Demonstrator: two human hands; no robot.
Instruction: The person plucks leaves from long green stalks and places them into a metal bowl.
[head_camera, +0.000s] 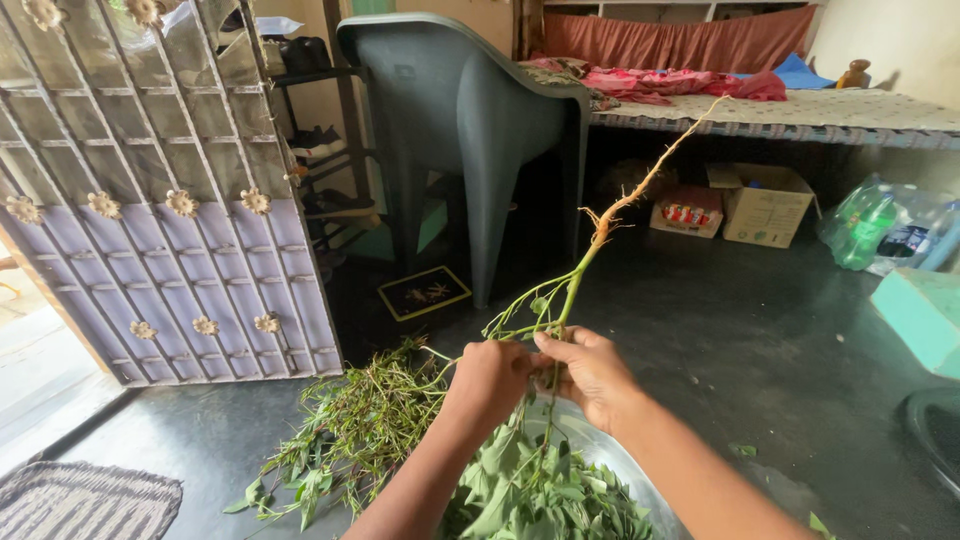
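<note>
Two bare hands are meeting around a single leafy plant stalk (580, 275), which is being held upside down so that its pale, stringy root is pointing up and away toward the cot. The left hand (492, 372) is closing around the lower, leafy part of the stem, while the right hand (592, 372) is pinching the stem just beside it, thumb on top; the two hands are touching. Holding the stalk root-up is letting the greens hang down over the metal bowl (640, 480), which seems to be the reason for the grip, though the fingers themselves are partly hiding the point of contact.

Directly beneath the hands, a heap of green leaves (540, 490) is filling the bowl. To the left of it, a pile of bare stems and scraps (355, 420) is lying on the dark floor (780, 350), kept apart from the bowl. Farther out, a grey plastic chair (480, 120) is standing near a metal grille door (160, 200), and cardboard boxes (765, 205) are sitting under a cot (800, 115) draped with pink cloth.
</note>
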